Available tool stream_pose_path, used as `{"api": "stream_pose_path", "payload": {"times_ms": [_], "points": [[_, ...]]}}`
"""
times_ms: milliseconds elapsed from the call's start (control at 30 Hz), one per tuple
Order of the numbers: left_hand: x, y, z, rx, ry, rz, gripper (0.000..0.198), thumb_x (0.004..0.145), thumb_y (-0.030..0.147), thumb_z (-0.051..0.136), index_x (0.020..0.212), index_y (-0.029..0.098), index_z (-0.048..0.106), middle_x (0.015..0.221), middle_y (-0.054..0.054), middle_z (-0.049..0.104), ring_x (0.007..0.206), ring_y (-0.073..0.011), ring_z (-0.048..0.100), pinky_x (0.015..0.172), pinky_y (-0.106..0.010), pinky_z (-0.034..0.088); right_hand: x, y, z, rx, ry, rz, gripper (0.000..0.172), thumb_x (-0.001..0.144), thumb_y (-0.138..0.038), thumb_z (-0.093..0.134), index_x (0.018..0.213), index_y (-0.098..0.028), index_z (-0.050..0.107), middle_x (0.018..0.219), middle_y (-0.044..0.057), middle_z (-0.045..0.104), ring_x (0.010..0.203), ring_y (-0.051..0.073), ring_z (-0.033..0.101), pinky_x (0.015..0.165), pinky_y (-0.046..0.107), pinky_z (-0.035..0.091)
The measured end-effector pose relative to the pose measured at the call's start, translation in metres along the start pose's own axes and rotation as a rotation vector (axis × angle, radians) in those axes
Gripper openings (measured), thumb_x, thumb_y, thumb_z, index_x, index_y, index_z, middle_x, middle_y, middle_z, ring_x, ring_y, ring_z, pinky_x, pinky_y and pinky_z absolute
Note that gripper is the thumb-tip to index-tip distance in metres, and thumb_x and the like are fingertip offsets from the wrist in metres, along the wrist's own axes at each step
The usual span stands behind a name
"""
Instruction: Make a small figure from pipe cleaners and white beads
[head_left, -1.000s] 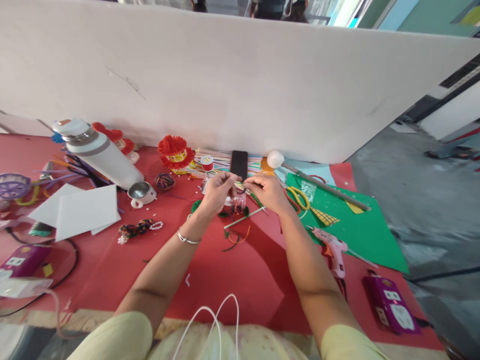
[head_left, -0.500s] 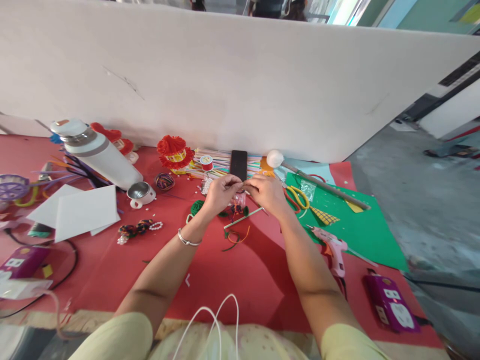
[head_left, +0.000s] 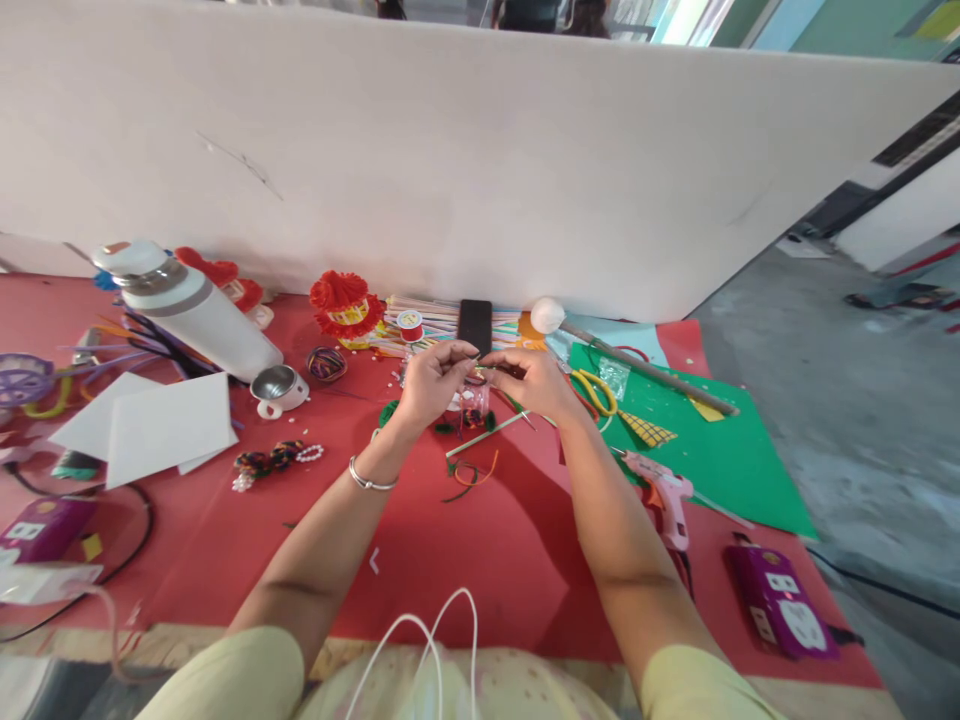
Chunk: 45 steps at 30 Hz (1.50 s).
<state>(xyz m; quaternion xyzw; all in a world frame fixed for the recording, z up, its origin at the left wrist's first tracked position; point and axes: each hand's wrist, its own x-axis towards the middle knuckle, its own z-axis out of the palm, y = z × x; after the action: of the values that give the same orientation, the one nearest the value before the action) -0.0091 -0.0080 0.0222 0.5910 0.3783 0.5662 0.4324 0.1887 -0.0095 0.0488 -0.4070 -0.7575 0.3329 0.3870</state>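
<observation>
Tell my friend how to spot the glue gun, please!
Find the big green sheet on the right side of the red tabletop. Across its near left edge, just beside the right forearm, lies the glue gun. It is pale pink and pistol-shaped with an orange trigger, while the purple box nearby is blocky.

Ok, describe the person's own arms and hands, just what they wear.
The short sleeves are pale yellow, leaving both forearms uncovered. A thin silver-coloured bangle circles the wrist of the left hand; the right hand shows no bracelet at its wrist. Neither wears a glove.
</observation>
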Motion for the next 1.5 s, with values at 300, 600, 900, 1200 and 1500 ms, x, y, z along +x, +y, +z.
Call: {"api": "stream_pose_path", "payload": {"times_ms": [300, 600, 900, 1200, 1500], "points": [[-0.001, 0.007, 0.003, 0.126, 0.029, 0.069, 0.013, 0.086, 0.029, 0.072, 0.089, 0.018, 0.078, 0.075, -0.002, 0.073, 0.051, -0.009, 0.058, 0.05, -0.021, 0.046, 0.001, 0.0, -0.002, 0.059, -0.003, 0.043, 0.022, 0.09, -0.039, 0.072, 0.094, -0.019, 0.078, 0.086, 0.003, 0.075, 0.076, 0.017, 0.064, 0.07, 0.028, 0.047], [-0.006, 0.002, 0.005, 0.279, 0.13, 0.128, 0.018, 0.087, 0.033, 0.075, 0.098, 0.021, 0.082, 0.089, -0.005, 0.08, 0.076, -0.0169, 0.073, 0.071, -0.028, 0.058, 0.002, 0.001, 0.0, 0.099, -0.033, 0.084, 0.02, 0.088, -0.037, 0.071, 0.085, -0.018, 0.074, 0.077, 0.0, 0.069, 0.072, 0.014, 0.057, 0.069, 0.028, 0.042], [-0.005, 0.01, 0.009, 0.034, 0.057, 0.019, 0.023, 0.078, 0.03, 0.082, 0.097, 0.018, 0.08, 0.077, -0.004, 0.076, 0.063, -0.0148, 0.068, 0.058, -0.026, 0.055, 0.001, -0.003, 0.0, 0.201, 0.035, 0.152, 0.016, 0.086, -0.035, 0.067, 0.082, -0.019, 0.07, 0.069, -0.001, 0.06, 0.07, 0.015, 0.054, 0.063, 0.027, 0.038], [-0.003, 0.005, 0.009, -0.022, 0.112, -0.01, 0.025, 0.076, 0.028, 0.082, 0.098, 0.016, 0.078, 0.075, -0.002, 0.074, 0.054, -0.009, 0.059, 0.049, -0.021, 0.046, 0.0, -0.002, 0.002, 0.215, -0.083, 0.198, 0.018, 0.085, -0.034, 0.066, 0.077, -0.017, 0.07, 0.062, -0.003, 0.055, 0.061, 0.012, 0.047, 0.058, 0.026, 0.033], [-0.002, 0.01, 0.009, -0.318, 0.058, -0.246, 0.038, 0.067, 0.032, 0.091, 0.097, 0.016, 0.075, 0.059, 0.004, 0.064, 0.042, -0.004, 0.047, 0.04, -0.017, 0.034, 0.0, 0.001, 0.001, 0.288, -0.083, 0.211, 0.018, 0.084, -0.035, 0.068, 0.078, -0.019, 0.067, 0.058, -0.005, 0.051, 0.055, 0.011, 0.042, 0.055, 0.026, 0.03]]}}
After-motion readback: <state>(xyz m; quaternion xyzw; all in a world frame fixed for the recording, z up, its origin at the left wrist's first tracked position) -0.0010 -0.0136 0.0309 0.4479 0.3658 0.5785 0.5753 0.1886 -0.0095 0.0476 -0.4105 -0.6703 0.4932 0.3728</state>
